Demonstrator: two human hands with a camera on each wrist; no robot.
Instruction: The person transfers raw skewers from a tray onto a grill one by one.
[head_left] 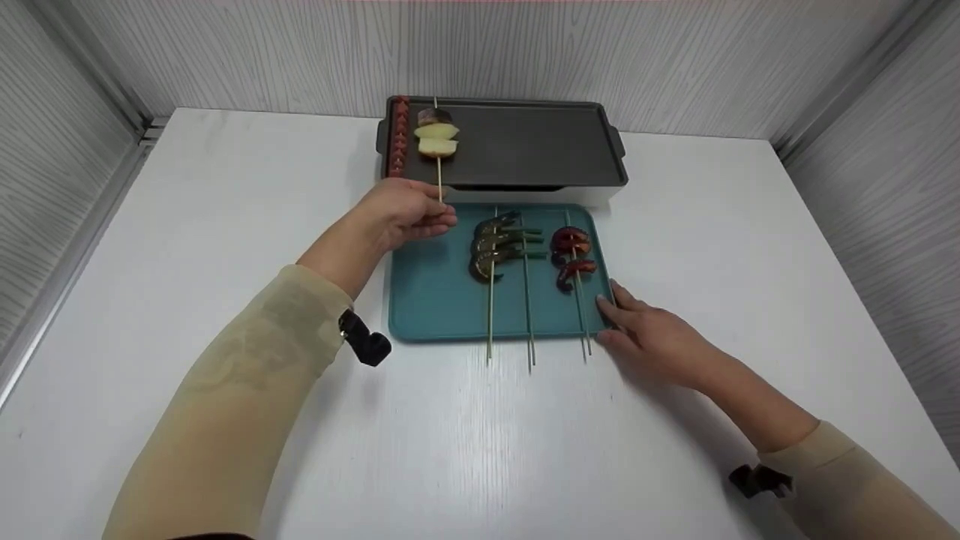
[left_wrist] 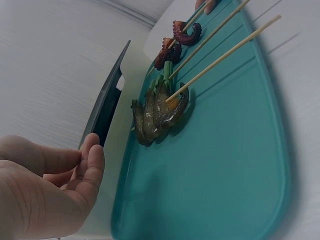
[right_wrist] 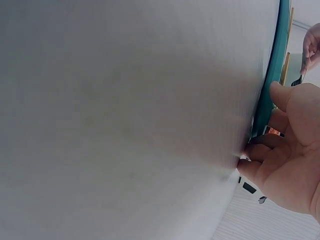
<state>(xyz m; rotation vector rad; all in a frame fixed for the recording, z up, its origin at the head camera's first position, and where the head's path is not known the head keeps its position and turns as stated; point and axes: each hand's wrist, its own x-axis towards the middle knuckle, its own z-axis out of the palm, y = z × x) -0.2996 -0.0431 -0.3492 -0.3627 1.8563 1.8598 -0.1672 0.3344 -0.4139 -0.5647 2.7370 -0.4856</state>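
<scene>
My left hand (head_left: 409,214) pinches the bare lower end of a skewer (head_left: 439,176) between thumb and fingers. Threaded on that skewer are two pale yellow slices (head_left: 437,139) and a purplish-brown piece, all over the left part of a dark griddle (head_left: 532,142). My right hand (head_left: 652,337) holds the right edge of a teal tray (head_left: 442,307) near its front corner; its fingers curl beside the rim in the right wrist view. On the tray lie a shrimp skewer (head_left: 491,251), a skewer of green stalks (head_left: 526,262) and an octopus-tentacle skewer (head_left: 574,259).
A row of red pieces (head_left: 398,139) lies along the griddle's left edge. The griddle stands directly behind the tray on a white table (head_left: 480,450). Skewer ends jut past the tray's front edge. Pale wood-grain panels (head_left: 525,45) rise behind and at both sides.
</scene>
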